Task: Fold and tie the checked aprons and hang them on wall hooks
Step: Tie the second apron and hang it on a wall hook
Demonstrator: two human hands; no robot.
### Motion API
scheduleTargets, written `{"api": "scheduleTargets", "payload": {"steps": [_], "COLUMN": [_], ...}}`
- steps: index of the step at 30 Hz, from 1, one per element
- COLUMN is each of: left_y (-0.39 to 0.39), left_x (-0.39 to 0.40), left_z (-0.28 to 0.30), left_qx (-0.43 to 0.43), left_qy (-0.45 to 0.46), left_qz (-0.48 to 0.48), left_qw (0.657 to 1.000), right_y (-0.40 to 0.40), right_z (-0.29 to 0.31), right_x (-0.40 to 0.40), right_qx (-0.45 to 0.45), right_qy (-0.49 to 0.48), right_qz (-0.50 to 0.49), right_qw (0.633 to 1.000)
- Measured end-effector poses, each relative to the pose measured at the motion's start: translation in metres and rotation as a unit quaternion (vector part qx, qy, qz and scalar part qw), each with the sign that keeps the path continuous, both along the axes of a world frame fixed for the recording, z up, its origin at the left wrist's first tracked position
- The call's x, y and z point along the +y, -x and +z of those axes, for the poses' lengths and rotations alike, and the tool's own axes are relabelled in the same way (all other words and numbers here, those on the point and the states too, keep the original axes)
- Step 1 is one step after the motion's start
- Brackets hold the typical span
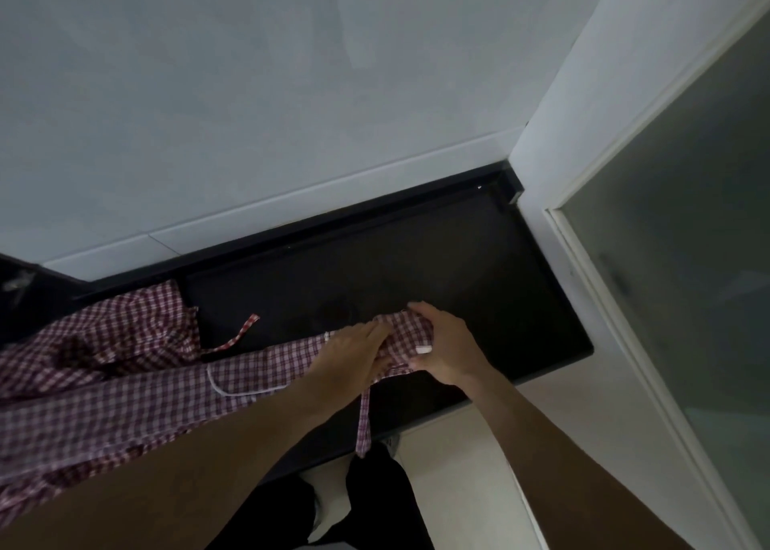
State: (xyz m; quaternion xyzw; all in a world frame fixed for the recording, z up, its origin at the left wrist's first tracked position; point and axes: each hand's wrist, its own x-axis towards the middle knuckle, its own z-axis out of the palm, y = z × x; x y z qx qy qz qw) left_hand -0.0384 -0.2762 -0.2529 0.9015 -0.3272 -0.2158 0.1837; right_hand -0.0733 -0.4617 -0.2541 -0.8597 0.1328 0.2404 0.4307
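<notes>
Red-and-white checked apron (137,387) on black counter (416,266).

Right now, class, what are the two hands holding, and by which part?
Both hands, left and right, grip the checked apron at its folded right end.

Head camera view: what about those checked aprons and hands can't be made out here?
- Wall hooks: none appear in the head view.
- Folded end of the apron: covered by the left hand and right hand.
- Second apron: cut off by the left edge.
- Knot: cannot tell if tied.
</notes>
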Motion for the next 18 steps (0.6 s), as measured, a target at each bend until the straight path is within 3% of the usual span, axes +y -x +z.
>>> {"api": "scheduleTargets", "payload": {"steps": [6,9,12,14,16,18], "left_y": [0.003,-0.003,-0.013,-0.016,-0.021,-0.027], "left_x": [-0.023,-0.029,-0.02,-0.007,0.006,0.021], "left_z": [0.0,-0.002,0.0,0.007,0.016,0.02], "left_qx": [-0.009,0.078,0.183,0.345,0.522,0.62], "left_qy": [-0.021,-0.036,-0.014,0.062,0.152,0.209], "left_qz": [0.07,0.134,0.145,0.214,0.308,0.376], "left_qw": [0.997,0.987,0.972,0.912,0.781,0.656], "right_y": [-0.004,0.003,0.008,0.01,0.01,0.008], "right_z": [0.016,0.014,0.012,0.015,0.02,0.029], "right_x": [-0.017,-0.01,-0.002,0.008,0.015,0.024], "right_qx": [0.025,-0.004,0.007,0.03,0.043,0.082], "right_qy": [-0.072,-0.097,-0.191,-0.238,-0.259,-0.283], "right_qz": [-0.072,-0.096,-0.138,-0.141,-0.126,-0.115], "right_qw": [0.994,0.991,0.972,0.961,0.957,0.949]}}
